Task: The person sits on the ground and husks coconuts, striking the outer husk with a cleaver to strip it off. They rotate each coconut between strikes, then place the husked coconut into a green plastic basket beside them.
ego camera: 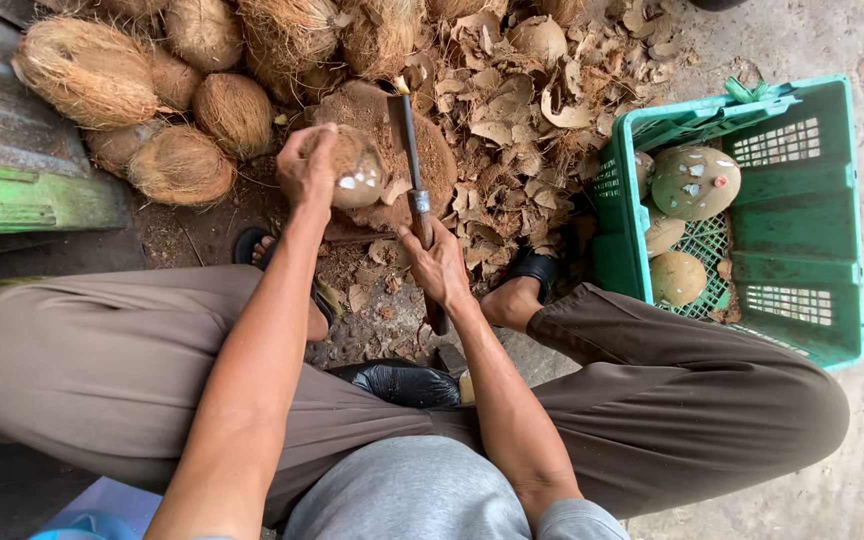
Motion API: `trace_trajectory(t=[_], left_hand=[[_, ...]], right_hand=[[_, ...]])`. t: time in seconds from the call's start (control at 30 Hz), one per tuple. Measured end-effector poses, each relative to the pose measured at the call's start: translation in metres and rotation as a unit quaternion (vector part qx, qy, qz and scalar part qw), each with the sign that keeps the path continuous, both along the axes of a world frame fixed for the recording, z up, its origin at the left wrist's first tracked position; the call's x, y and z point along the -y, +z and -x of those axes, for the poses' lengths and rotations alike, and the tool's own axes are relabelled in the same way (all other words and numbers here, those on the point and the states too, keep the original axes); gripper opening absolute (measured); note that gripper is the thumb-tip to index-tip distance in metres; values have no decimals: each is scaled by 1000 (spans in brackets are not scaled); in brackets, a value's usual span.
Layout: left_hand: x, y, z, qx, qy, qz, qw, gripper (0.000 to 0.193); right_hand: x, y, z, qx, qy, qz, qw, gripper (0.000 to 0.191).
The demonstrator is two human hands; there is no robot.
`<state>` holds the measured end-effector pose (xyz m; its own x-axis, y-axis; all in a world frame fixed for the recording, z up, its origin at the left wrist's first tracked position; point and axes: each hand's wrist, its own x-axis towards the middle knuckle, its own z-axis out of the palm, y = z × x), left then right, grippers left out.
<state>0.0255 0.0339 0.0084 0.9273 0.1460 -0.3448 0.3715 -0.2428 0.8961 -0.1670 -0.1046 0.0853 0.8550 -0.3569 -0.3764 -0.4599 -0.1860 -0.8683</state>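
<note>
At the near edge of the round wooden chopping block [432,160], head view: the left hand [307,168] has its fingers clamped around a partly shelled coconut [357,170], which rests on the block's left side. The right hand [437,265] has its fingers wrapped tight on the handle of a long cleaver [410,160].

Orientation: the cleaver's long axis runs nearly straight away from the person, tip toward the pile of husked coconuts [182,90] at the far side and handle toward the body. The blade lies just beside the coconut on its right. Whether the edge touches the shell cannot be confirmed from this angle. The coconut is close to round, so no clear long axis is readable; white nicks face the camera.

Hazards:
- The left fingertips sit near the blade's path. A glancing stroke off the curved shell would likely carry the edge toward them.
- A round nut on a worn block may roll under impact.
- Shell chips [522,110] litter the ground around the sandalled feet [532,270]; a deflected blade could drop there.

The green crate [832,200] at the right holds finished nuts, well apart from the blade.
</note>
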Motion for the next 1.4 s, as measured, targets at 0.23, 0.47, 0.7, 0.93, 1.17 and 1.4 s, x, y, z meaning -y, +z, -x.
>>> trace_trajectory(t=[0.23, 0.47, 0.7, 0.93, 1.17, 1.4], left_hand=[[19, 7, 4, 49, -55, -125, 989, 36], [24, -6, 3, 127, -83, -142, 978, 42], [24, -1, 4, 149, -92, -136, 975, 48], [27, -4, 6, 124, -82, -157, 976, 43], [28, -6, 6, 155, -86, -176, 968, 43], [11, 0, 5, 161, -143, -103, 971, 45]], right_hand=[[-5, 0, -3, 43, -27, -6, 999, 36], [-2, -8, -2, 64, -37, -29, 997, 37], [-5, -17, -5, -40, 7, -27, 999, 22], [-5, -21, 1, 114, -51, -76, 989, 30], [-4, -29, -4, -118, 2, -75, 990, 31], [-1, 8, -3, -148, 55, -53, 986, 31]])
